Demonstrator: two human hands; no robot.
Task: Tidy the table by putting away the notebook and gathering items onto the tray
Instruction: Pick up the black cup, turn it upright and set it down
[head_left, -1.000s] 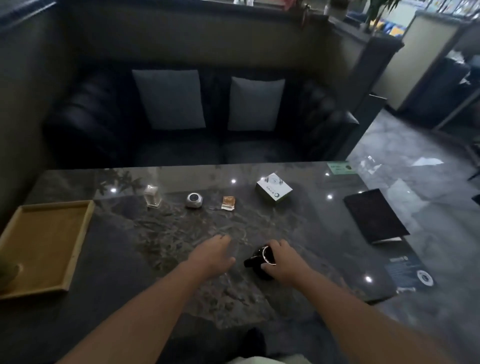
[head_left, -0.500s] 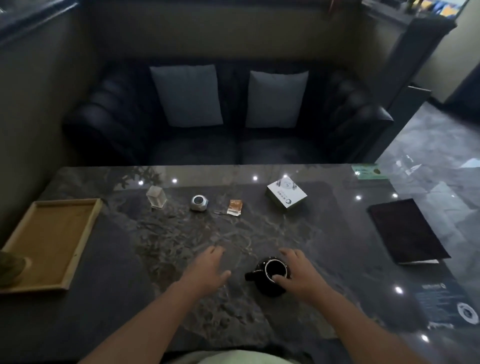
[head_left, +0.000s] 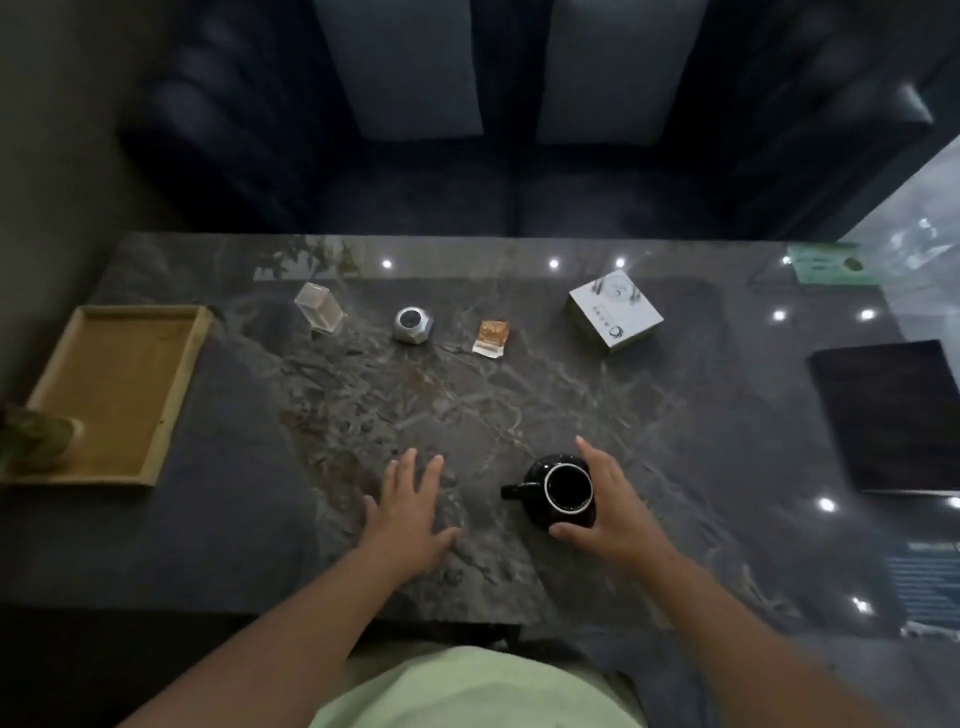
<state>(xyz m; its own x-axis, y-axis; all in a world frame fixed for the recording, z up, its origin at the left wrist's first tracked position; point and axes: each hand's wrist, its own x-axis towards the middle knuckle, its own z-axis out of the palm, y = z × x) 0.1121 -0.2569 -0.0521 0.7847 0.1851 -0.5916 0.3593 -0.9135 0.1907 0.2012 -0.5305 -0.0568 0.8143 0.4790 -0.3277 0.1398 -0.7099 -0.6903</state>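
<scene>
A black mug stands upright near the table's front edge, its handle pointing left. My right hand wraps its right side, fingers and thumb on the wall. My left hand lies flat on the table with fingers spread, left of the mug and apart from it. The wooden tray sits at the far left. A dark notebook lies at the right edge. In a row farther back are a clear plastic box, a small silver round object, an orange packet and a white box.
A green object rests in the tray's near left corner. A green card lies at the far right corner and a printed sheet at the near right. A dark sofa with two grey cushions stands behind the marble table.
The view has tilted down toward the table. My right hand has slid from over the mug's rim to its right side. My left hand stays flat on the table.
</scene>
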